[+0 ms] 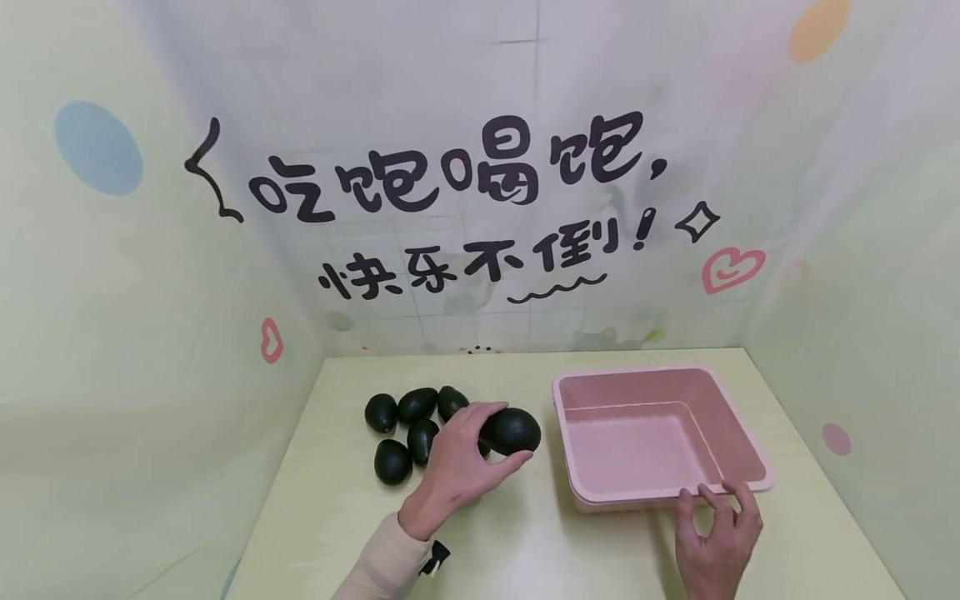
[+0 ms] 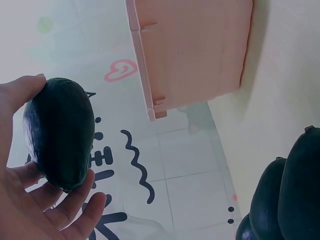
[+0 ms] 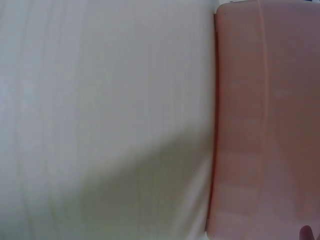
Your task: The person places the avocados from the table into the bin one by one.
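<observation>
My left hand (image 1: 459,454) holds a dark green avocado (image 1: 516,431) between thumb and fingers, raised above the table and left of the pink plastic bin (image 1: 581,492). In the left wrist view the same avocado (image 2: 60,132) sits in the grasp, thumb at its top and fingers at its lower end. My right hand (image 1: 718,537) grips the bin's near rim toward the right corner, fingertips over the edge. Only a fingertip (image 3: 306,233) shows against the bin wall (image 3: 270,125) in the right wrist view. Several more avocados (image 1: 393,462) lie grouped left of and behind my left hand.
The pale wooden table (image 1: 322,517) carries the avocado group on its left and the bin on its right. A printed wall covering (image 1: 465,333) with black lettering rises directly behind the table, and pale sheets flank both sides.
</observation>
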Motion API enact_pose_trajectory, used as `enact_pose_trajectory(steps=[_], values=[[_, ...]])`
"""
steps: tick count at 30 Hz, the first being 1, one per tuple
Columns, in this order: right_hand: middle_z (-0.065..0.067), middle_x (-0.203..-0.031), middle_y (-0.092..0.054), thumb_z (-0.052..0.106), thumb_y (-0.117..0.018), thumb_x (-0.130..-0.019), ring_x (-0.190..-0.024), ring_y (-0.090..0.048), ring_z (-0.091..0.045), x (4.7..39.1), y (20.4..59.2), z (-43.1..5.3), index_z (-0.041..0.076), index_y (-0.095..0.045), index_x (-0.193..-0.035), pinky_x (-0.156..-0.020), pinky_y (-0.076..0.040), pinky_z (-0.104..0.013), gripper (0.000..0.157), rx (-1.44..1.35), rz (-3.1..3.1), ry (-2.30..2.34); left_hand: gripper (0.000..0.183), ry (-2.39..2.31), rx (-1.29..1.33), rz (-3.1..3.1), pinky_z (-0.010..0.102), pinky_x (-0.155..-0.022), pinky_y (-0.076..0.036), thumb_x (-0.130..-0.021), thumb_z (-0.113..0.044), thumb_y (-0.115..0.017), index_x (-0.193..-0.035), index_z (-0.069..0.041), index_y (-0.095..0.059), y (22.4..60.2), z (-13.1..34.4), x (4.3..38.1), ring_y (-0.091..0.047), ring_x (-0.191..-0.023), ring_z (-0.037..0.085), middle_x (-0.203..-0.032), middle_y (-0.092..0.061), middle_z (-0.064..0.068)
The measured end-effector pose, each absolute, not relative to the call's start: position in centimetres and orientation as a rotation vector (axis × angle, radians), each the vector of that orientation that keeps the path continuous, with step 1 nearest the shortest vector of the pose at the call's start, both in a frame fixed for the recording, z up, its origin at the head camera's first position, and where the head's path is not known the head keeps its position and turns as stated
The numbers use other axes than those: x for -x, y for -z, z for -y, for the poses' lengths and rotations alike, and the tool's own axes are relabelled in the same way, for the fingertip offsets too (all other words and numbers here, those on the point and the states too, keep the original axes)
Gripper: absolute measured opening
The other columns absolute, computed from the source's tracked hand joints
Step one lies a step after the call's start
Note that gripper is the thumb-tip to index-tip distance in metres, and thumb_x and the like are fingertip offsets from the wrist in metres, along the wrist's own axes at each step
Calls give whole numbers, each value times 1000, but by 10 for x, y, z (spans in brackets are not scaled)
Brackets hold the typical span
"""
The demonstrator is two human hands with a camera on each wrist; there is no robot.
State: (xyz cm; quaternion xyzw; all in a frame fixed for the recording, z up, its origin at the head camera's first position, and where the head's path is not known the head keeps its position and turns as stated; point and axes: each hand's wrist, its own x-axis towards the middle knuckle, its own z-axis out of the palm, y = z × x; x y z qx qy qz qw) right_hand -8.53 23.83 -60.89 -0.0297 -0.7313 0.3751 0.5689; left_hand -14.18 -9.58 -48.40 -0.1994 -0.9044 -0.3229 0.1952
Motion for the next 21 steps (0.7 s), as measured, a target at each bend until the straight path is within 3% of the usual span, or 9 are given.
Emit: enact_pose_trajectory(steps=[16, 21], values=[[-41, -112, -54, 38, -69, -99, -126, -42, -3, 84, 599, -233, -16, -66, -91, -103, -33, -9, 54, 67, 1705, -870, 66, 861, 620, 2540, 39, -95, -60, -80, -51, -88, -133, -15, -71, 476, 91, 153, -71, -118, 21, -127, -75, 0], [-42, -111, -53, 45, -69, -102, -127, -42, -2, 81, 591, -228, -17, -65, -91, -103, -33, -9, 63, 64, 1707, -878, 66, 867, 606, 2556, 40, -95, -60, -81, -52, -88, -133, -16, -71, 473, 90, 156, -71, -119, 22, -128, -75, 0]])
